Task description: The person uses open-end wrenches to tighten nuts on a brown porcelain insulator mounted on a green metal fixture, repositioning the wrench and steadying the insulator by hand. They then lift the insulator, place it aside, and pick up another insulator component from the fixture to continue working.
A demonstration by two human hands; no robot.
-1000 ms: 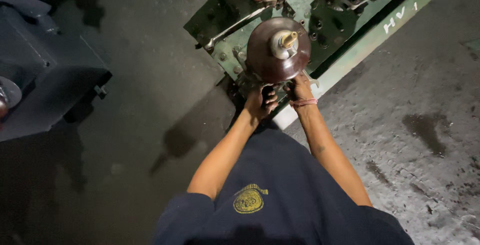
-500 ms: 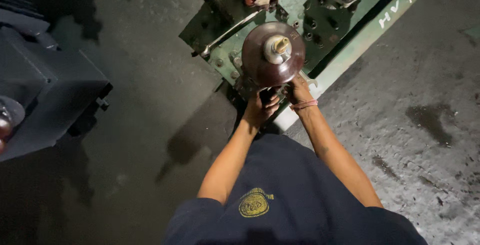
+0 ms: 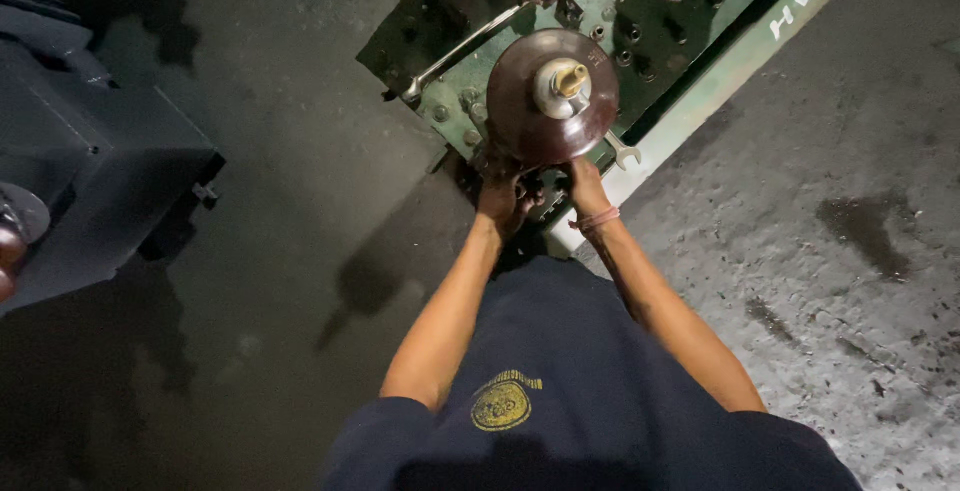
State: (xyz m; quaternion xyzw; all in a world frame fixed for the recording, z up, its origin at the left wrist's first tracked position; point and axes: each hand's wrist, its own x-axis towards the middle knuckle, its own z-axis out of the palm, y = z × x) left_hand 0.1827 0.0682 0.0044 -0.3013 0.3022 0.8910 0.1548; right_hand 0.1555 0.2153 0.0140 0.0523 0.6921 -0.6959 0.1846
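- Reaching under the brown porcelain insulator (image 3: 545, 101) at upper centre of the frame, your left hand (image 3: 505, 196) curls its fingers inward at the base; what they grip is hidden in shadow.
- Your right hand (image 3: 585, 183) disappears beneath the insulator's skirt, so you cannot tell whether its fingers are apart or closed.
- A brass terminal stud (image 3: 570, 79) tops the insulator, which stands on the green metal cover (image 3: 640, 11).
- An open-ended spanner (image 3: 622, 154) pokes out just right of the skirt, mostly covered.
- A long steel bar (image 3: 455, 51) lies on the cover, upper left of the insulator.
- Both forearms stretch forward, nearly straight, converging upward; a pink band (image 3: 597, 220) circles your right wrist.
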